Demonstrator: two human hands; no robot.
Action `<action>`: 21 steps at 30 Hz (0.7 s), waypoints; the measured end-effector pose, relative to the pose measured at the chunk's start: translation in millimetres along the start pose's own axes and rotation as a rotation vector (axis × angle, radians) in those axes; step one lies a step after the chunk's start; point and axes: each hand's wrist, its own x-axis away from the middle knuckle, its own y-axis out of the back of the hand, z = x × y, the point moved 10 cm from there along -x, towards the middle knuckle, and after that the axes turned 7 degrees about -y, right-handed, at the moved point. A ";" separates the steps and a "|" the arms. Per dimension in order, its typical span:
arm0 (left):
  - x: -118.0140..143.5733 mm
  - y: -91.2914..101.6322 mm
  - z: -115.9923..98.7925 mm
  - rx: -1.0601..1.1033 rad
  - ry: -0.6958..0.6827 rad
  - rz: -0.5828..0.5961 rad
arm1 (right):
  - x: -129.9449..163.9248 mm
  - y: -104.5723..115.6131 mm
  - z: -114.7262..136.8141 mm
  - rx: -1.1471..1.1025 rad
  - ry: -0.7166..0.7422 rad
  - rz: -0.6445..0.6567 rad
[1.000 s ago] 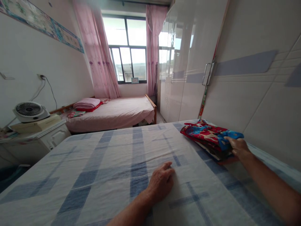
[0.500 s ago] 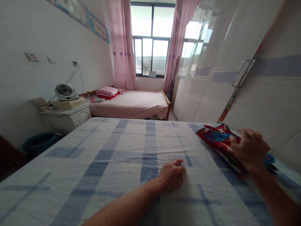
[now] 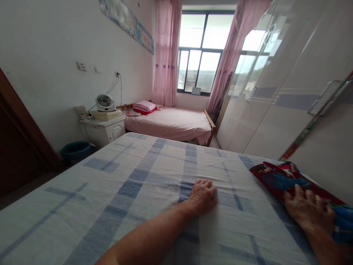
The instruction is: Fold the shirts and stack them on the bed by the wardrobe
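In the lower middle of the frame the left hand (image 3: 203, 195) lies palm down on the bed (image 3: 116, 191), fingers loosely spread and flat on the white sheet with its blue checks, holding nothing. At the lower right edge the right hand (image 3: 309, 213) rests open, palm down, on a folded red and blue patterned cloth (image 3: 275, 176), the fingers spread over the cloth's near part and pressing on it rather than closing around it. The cloth lies flat on the right side of the bed, close to the pale wardrobe doors (image 3: 275, 110) that fill the right of the frame, and it runs out past the lower right corner. The two hands are well apart, with bare sheet between them. Farther back, in the middle of the frame, stands a second bed with a pink cover (image 3: 171, 123) and a folded pink quilt (image 3: 143, 106) at its head. To its left a small white fan (image 3: 105, 102) sits on a white bedside cabinet (image 3: 106, 129), and a dark green bin (image 3: 75, 151) stands on the floor beside that. Pink curtains (image 3: 165, 55) frame the window (image 3: 204, 55) at the top centre.
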 end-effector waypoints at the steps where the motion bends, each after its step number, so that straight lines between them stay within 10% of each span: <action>1: 0.0 2.5 9.4 -0.018 0.033 -0.009 | 1.4 1.1 0.5 -0.003 0.004 -0.003; 21: -0.5 -2.3 28.3 -0.054 0.047 -0.004 | 4.7 1.6 6.6 -0.047 0.037 -0.020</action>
